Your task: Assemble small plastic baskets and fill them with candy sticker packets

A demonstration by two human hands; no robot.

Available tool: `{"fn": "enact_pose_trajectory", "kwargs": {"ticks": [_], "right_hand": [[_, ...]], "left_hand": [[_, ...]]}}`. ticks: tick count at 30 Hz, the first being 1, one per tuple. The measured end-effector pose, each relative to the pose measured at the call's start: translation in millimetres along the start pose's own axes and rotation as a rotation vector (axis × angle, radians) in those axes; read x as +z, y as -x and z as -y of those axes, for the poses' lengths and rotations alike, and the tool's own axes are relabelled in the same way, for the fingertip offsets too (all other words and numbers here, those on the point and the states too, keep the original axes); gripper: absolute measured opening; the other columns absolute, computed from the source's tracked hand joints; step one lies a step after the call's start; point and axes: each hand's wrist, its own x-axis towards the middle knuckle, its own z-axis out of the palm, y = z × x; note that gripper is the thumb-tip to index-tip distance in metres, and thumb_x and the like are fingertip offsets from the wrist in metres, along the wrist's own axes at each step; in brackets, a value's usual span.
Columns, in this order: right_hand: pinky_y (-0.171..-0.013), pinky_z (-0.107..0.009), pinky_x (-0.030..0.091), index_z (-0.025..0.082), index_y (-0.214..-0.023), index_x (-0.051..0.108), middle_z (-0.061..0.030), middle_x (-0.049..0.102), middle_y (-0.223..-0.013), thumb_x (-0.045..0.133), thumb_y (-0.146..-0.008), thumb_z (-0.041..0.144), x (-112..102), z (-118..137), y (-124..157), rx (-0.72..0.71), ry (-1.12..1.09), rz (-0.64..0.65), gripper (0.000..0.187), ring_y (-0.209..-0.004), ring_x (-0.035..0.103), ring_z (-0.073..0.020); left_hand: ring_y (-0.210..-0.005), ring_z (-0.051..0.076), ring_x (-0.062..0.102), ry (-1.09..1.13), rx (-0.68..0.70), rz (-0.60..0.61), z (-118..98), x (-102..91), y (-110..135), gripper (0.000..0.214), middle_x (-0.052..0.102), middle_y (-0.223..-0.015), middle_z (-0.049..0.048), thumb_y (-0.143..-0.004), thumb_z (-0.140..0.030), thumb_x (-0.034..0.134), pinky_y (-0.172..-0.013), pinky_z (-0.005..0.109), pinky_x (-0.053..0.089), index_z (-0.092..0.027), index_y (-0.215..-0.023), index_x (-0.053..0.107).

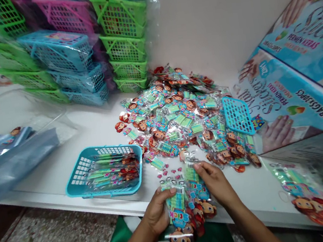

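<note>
Our left hand [158, 212] is closed round a fanned bundle [182, 209] of packets at the table [95, 124] edge. Our right hand [216, 183] pinches the bundle's top packet between thumb and fingertips.

Far left, a plastic bag [11, 155] lies crumpled, its contents unclear. Behind it stand stacked baskets [60, 51] under film.

Left of the hands, the blue basket [76, 178] holds a layer of packets laid flat; we judge it partly filled. The heap [175, 111] beyond the hands lies loose, by far the larger share. 1 tipped basket [237, 114] stands at its right.

The boxes [285, 94] are cut off and the corner packets [312, 195] are blurred. We cannot count the bundle.
</note>
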Motion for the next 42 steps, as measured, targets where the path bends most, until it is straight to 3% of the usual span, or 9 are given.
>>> {"fn": "enact_pose_trajectory", "kwargs": {"ticks": [4, 10, 16, 21, 25, 28, 32, 38, 42], "right_hand": [[-0.055, -0.024, 0.036, 0.020, -0.077, 0.053, 0.0025, 0.049, -0.065, 0.048, -0.084, 0.058, -7, -16, -2, 0.037, -0.001, -0.083, 0.039, -0.060, 0.043, -0.0139], [-0.056, -0.024, 0.034, 0.020, -0.070, 0.048, 0.0046, 0.041, -0.061, 0.049, -0.084, 0.056, -13, -24, 7, 0.056, 0.116, -0.039, 0.039, -0.059, 0.039, -0.0127], [-0.057, -0.023, 0.036, 0.020, -0.073, 0.049, 0.0047, 0.044, -0.063, 0.050, -0.085, 0.053, -6, -21, 18, 0.136, -0.075, 0.116, 0.036, -0.060, 0.041, -0.0119], [-0.062, -0.025, 0.041, 0.019, -0.076, 0.054, 0.0025, 0.053, -0.070, 0.053, -0.084, 0.052, 2, -26, 23, 0.162, -0.193, 0.145, 0.034, -0.066, 0.048, -0.0136], [-0.074, -0.030, 0.045, 0.020, -0.082, 0.058, -0.0008, 0.060, -0.076, 0.050, -0.085, 0.055, 3, -22, 26, 0.155, -0.278, 0.123, 0.036, -0.076, 0.055, -0.0181], [-0.082, -0.033, 0.045, 0.020, -0.090, 0.058, -0.0027, 0.064, -0.087, 0.053, -0.084, 0.053, 1, -11, 30, 0.123, -0.294, 0.226, 0.034, -0.085, 0.058, -0.0204], [-0.087, -0.035, 0.047, 0.022, -0.103, 0.053, -0.0019, 0.064, -0.101, 0.071, -0.074, 0.039, 1, -2, 33, 0.132, -0.348, 0.387, 0.038, -0.094, 0.059, -0.0211], [-0.085, -0.034, 0.049, 0.022, -0.104, 0.051, -0.0026, 0.065, -0.104, 0.074, -0.071, 0.035, 3, -3, 31, 0.139, -0.385, 0.371, 0.042, -0.092, 0.061, -0.0206], [-0.084, -0.034, 0.049, 0.022, -0.101, 0.051, -0.0023, 0.065, -0.100, 0.070, -0.075, 0.035, 4, -5, 31, 0.151, -0.384, 0.367, 0.035, -0.089, 0.061, -0.0192]], "left_hand": [[-0.076, 0.024, 0.069, -0.018, 0.010, -0.087, 0, -3.7, 1, 0.023, 0.072, -0.084, 0.0118, -0.074, -0.010, 0.062, -0.086, 0.039, 0.048, -0.007, -0.097, 0.066], [-0.089, 0.026, 0.067, -0.005, -0.006, -0.055, 2, -3.1, 3, 0.031, 0.072, -0.090, 0.0125, -0.077, -0.012, 0.061, -0.089, 0.040, 0.047, -0.009, -0.108, 0.063], [-0.092, 0.027, 0.066, -0.061, 0.007, -0.024, 5, 0.1, 5, 0.029, 0.071, -0.095, 0.0155, -0.078, -0.012, 0.062, -0.089, 0.041, 0.048, -0.007, -0.107, 0.064], [-0.087, 0.027, 0.068, -0.108, 0.046, -0.095, 3, 2.6, 7, 0.031, 0.071, -0.095, 0.0146, -0.073, -0.013, 0.068, -0.084, 0.039, 0.050, -0.008, -0.103, 0.064], [-0.082, 0.025, 0.068, -0.121, 0.064, -0.123, 3, 3.0, 6, 0.031, 0.071, -0.093, 0.0139, -0.072, -0.015, 0.070, -0.082, 0.038, 0.051, -0.009, -0.102, 0.063], [-0.080, 0.025, 0.068, -0.095, 0.064, -0.137, 4, 0.9, 4, 0.027, 0.072, -0.088, 0.0129, -0.073, -0.017, 0.069, -0.082, 0.039, 0.051, -0.008, -0.098, 0.064], [-0.091, 0.027, 0.066, 0.030, -0.013, -0.076, 3, -0.9, 3, 0.026, 0.071, -0.091, 0.0138, -0.079, -0.021, 0.061, -0.089, 0.040, 0.047, -0.007, -0.100, 0.064], [-0.094, 0.028, 0.066, 0.160, -0.168, -0.072, -2, 2.1, 3, 0.033, 0.071, -0.093, 0.0137, -0.081, -0.026, 0.055, -0.092, 0.041, 0.044, -0.006, -0.107, 0.062], [-0.092, 0.027, 0.066, 0.124, -0.120, -0.110, -2, 2.9, 2, 0.028, 0.071, -0.092, 0.0139, -0.081, -0.022, 0.056, -0.090, 0.040, 0.046, -0.006, -0.103, 0.064]]}}
